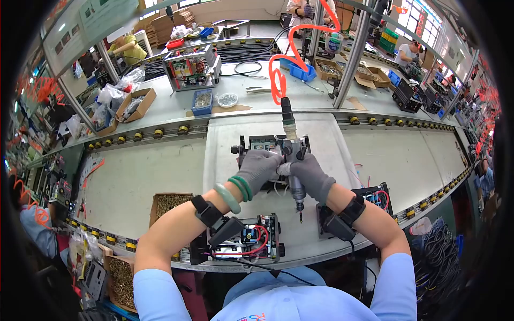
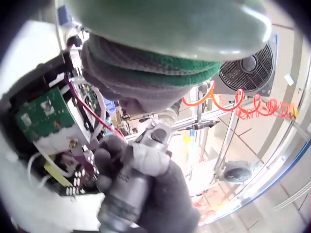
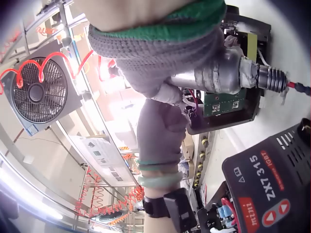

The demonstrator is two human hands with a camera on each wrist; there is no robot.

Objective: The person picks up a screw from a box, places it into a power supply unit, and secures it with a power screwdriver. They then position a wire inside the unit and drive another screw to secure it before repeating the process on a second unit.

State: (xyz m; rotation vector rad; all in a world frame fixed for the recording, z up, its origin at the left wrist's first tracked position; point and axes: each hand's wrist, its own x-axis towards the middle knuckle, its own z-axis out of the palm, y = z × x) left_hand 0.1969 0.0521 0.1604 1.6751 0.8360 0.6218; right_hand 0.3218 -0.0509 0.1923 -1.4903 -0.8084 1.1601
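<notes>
Gripping the air driver, the right hand holds it over the surface, in front of an open chassis, bit toward the person. The left hand bends in close beside the driver; whether it pinches anything, I cannot tell. A careless swing could snag the red wires of the nearer unit, while a tug from the orange hose might knock the driver against exposed parts.

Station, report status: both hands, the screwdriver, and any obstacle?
Right hand grips pneumatic screwdriver. Left hand alongside, grip unclear. Nothing visible blocks the bit.
</notes>
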